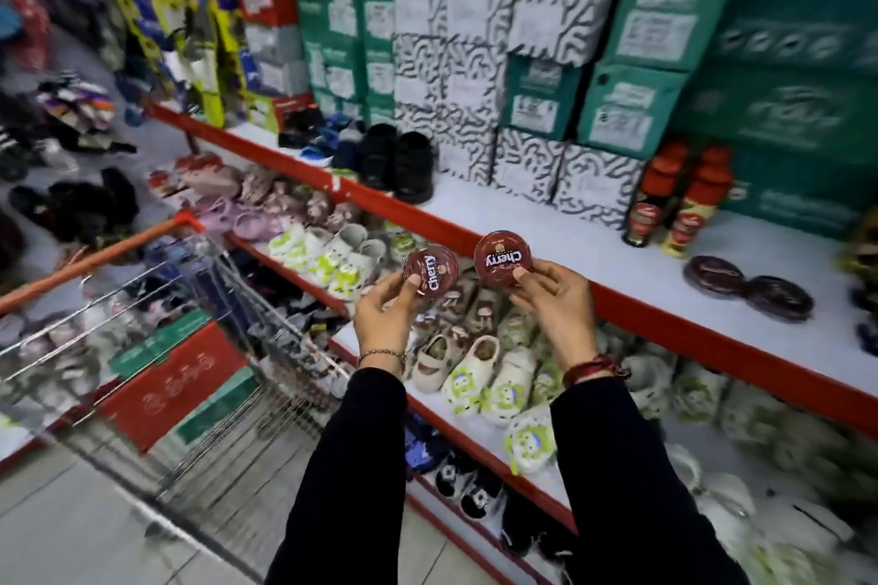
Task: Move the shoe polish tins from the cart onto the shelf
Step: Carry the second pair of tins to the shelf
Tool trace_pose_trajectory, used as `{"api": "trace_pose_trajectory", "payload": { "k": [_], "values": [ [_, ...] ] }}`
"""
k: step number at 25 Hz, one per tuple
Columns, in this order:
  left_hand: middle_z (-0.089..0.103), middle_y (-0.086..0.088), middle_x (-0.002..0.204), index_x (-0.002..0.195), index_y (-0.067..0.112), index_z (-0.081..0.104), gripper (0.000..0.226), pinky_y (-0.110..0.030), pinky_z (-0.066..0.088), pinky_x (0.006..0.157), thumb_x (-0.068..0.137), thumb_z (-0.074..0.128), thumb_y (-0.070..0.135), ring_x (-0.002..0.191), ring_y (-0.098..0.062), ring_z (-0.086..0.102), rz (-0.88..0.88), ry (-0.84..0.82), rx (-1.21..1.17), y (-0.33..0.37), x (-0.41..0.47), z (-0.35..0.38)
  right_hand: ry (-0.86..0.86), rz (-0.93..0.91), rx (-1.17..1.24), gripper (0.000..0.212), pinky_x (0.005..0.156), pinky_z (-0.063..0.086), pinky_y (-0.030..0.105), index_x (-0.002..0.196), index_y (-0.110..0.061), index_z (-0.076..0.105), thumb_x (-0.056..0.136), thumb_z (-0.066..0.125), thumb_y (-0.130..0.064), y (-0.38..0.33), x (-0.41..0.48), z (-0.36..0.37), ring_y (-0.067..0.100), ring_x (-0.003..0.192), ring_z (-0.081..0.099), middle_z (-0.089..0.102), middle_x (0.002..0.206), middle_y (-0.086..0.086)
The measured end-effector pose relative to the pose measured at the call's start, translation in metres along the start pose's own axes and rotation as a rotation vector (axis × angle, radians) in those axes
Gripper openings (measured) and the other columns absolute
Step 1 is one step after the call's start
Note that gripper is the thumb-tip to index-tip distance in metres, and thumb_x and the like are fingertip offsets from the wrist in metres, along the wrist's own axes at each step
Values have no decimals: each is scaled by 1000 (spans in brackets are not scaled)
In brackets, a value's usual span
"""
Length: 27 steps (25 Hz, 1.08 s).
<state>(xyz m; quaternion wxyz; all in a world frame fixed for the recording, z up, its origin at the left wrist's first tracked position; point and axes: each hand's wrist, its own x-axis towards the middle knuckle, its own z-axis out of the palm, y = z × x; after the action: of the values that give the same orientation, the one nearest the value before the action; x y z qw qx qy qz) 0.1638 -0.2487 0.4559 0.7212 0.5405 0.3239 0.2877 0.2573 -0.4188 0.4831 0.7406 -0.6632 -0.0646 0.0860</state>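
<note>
- Left tin (pixel 431 269): pinched at its rim by the left hand (pixel 386 315), carried in air between cart (pixel 199 347) and shelf (pixel 546 223).
- Right tin (pixel 503 257): pinched likewise by the right hand (pixel 553 299), just before the shelf edge.
- Hazard: either tin may be dropped, being held only by fingertips.
- Hazard: the placed tins (pixel 748 283) may be knocked on set-down.

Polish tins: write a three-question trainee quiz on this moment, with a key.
1. True or false: each hand holds one tin.
2. How many tins already lie on the shelf?
A) none B) two C) four
3. Fill in: the bottles stand to the ____ of the boxes on the shelf.

Key:
1. True: the left hand holds the left tin, the right hand holds the right tin, both above the lower shelves.
2. B: two shelf tins, right of the bottles.
3. front
</note>
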Motion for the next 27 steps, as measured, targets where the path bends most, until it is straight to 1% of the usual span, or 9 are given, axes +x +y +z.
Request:
{"api": "trace_pose_trajectory", "payload": {
  "k": [2,6,10,12,14,16,20,24,27],
  "values": [
    [70,-20,124,127,3,66,42,-47,52,105,88,71,19,109,-32,69,20,-90,40,6,-7,35,64,-16,14,40,70,60,15,131,10,56,93,64,-3,-14,1,-34,36,110,68,65,127,30],
    [74,-12,114,120,1,71,38,-17,53,84,86,74,19,90,-10,69,168,-283,184,13,-27,113,231,-63,16,38,68,61,15,129,7,58,94,64,-5,-37,-1,-113,35,105,69,66,124,30],
    [78,-11,107,113,9,76,32,-24,50,89,86,74,25,98,-19,72,276,-428,361,13,-47,182,400,-69,-25,42,62,60,12,132,10,55,93,64,-3,-52,-5,-183,28,86,69,66,122,32],
    [79,-8,107,112,13,77,31,-32,47,105,87,71,31,106,-23,72,302,-483,470,10,-54,208,459,-38,-103,39,56,59,12,128,8,58,93,65,-4,-56,-7,-211,16,67,72,69,116,29],
    [78,-2,111,112,22,76,32,-45,20,124,89,65,42,113,-21,68,359,-516,731,8,-59,231,504,-2,-230,34,51,58,15,124,4,63,92,66,-7,-60,-6,-233,4,50,69,72,105,23],
    [77,0,114,111,29,76,34,-49,-2,125,91,58,50,118,-21,65,399,-537,1023,8,-62,248,543,59,-377,31,52,59,23,119,2,67,91,68,-11,-63,-4,-251,9,47,66,72,85,15],
    [73,0,124,114,33,73,36,-52,-4,124,93,52,53,127,-22,60,360,-649,1263,13,-60,269,519,202,-546,21,53,57,31,107,1,70,89,70,-11,-72,-3,-267,17,45,61,65,64,8],
    [64,3,137,120,38,69,37,-54,1,124,92,53,55,135,-22,52,393,-777,1400,15,-59,280,443,346,-707,25,88,61,47,101,10,71,89,69,-11,-84,1,-271,34,79,75,76,92,22],
    [65,4,136,119,37,71,37,-54,6,123,91,54,54,134,-23,52,427,-827,1478,14,-60,283,394,394,-878,32,94,59,44,108,5,72,83,75,-14,-93,3,-268,34,101,73,75,106,22]
  ]
}}
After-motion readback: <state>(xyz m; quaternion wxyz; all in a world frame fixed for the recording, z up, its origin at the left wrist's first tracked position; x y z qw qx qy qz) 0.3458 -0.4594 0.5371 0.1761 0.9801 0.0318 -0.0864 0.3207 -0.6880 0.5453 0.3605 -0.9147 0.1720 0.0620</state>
